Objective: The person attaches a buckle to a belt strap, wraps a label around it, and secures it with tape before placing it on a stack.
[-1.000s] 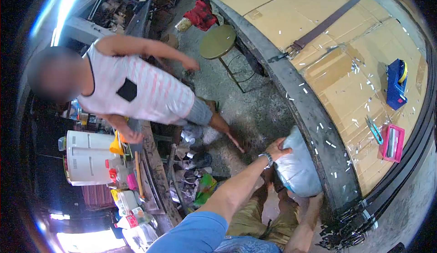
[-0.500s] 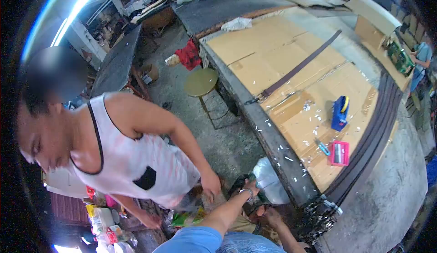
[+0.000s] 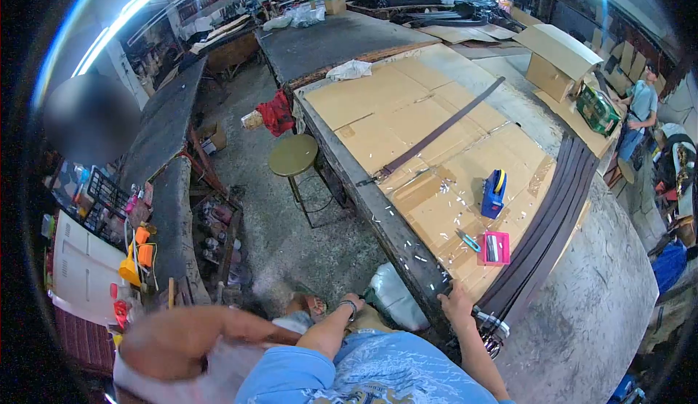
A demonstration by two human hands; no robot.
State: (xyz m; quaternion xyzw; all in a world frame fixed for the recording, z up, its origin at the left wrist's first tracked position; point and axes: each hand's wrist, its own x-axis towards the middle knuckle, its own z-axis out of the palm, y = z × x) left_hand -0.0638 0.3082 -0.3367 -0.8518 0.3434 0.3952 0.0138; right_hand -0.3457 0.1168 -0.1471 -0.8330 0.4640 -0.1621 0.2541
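The left hand [image 3: 352, 302], wearing a wristwatch [image 3: 351, 304], is low over the lap, near the white bag [image 3: 398, 298]; its fingers are too hidden to tell whether it is open or closed on anything. The right hand [image 3: 456, 304] is at the near corner of the bench [image 3: 383, 222], thumb apart from the fingers; whether it grips cannot be told. The bag sits below the bench edge, between the two hands.

A co-worker's bent arm [image 3: 240, 324] crowds the left forearm. Metal buckles [image 3: 491, 335] hang just beside the right forearm, at the near end of a row of dark straps [image 3: 542, 222].

Beyond, on cardboard [image 3: 371, 142] strewn with white scraps, lie a pink tray [image 3: 506, 262], thread snips [image 3: 469, 241], a blue tape dispenser [image 3: 492, 199] and a single buckled strap [image 3: 443, 128]. A round stool [image 3: 294, 155] partly blocks the aisle. Farther off, a second person [image 3: 643, 102] stands beside a green box [image 3: 598, 109].
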